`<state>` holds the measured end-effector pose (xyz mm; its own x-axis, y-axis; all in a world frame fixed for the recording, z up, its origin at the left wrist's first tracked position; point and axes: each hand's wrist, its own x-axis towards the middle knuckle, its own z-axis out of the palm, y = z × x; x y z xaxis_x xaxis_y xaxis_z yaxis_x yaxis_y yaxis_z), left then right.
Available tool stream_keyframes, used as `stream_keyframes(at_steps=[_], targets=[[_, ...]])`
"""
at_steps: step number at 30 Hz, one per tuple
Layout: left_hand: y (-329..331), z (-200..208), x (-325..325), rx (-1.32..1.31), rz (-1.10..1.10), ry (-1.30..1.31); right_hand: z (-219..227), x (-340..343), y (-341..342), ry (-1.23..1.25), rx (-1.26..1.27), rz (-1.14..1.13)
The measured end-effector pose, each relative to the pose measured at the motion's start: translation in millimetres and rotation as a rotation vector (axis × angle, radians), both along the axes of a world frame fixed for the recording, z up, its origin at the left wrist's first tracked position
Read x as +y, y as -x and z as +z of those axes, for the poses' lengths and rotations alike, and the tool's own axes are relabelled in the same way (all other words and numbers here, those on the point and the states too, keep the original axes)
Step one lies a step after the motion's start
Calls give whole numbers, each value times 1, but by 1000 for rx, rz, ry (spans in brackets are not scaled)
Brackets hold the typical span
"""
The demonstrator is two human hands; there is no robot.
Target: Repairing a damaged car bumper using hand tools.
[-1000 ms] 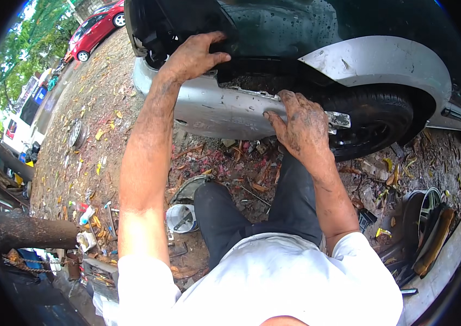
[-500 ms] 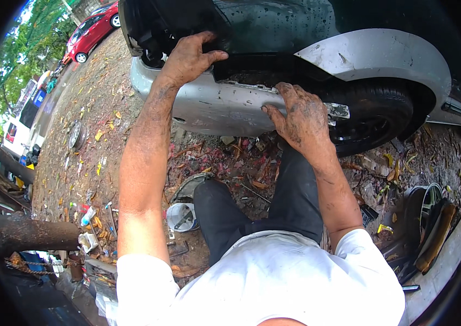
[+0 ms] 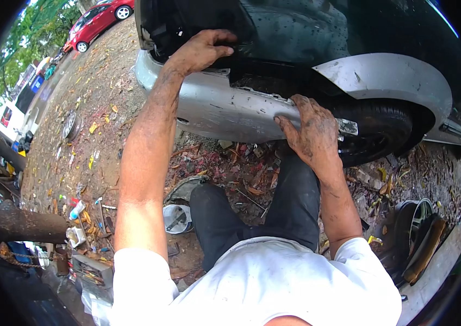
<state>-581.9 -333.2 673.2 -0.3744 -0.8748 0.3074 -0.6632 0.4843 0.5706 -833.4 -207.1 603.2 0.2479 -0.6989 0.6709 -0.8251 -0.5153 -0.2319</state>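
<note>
A silver car bumper (image 3: pixel 222 111), scuffed and dirty, runs along the lower corner of a dark green car body (image 3: pixel 296 27). Between its upper edge and the body is a dark gap. My right hand (image 3: pixel 312 130) grips the bumper's top edge near the wheel end, fingers over the edge and thumb on the outer face. Over the other end of the bumper, my left hand (image 3: pixel 200 51) reaches toward the dark opening in the body, thumb and fingers apart. Its fingertips are close to the body; whether they touch it I cannot tell. Both hands are grimy.
A black tyre (image 3: pixel 377 127) sits under the silver wheel arch (image 3: pixel 388 76). By my knees stands a white bucket (image 3: pixel 178 219). Leaves and litter cover the ground. A loose wheel rim (image 3: pixel 421 217) lies at right, a log (image 3: pixel 24 223) at left, and a red car (image 3: pixel 100 23) is parked far left.
The car and both hands appear a little farther right and lower in the picture. My right hand keeps its grip on the bumper; my left hand's fingers reach slightly farther out.
</note>
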Motion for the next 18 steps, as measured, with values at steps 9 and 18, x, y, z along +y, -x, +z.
stream_keyframes(at_steps=[9, 18], targets=[[9, 17, -2, -18, -110, -17, -1, -4, 0, 37, 44, -9], [6, 29, -29, 7, -285, -150, 7, -6, -3, -38, 37, -14]])
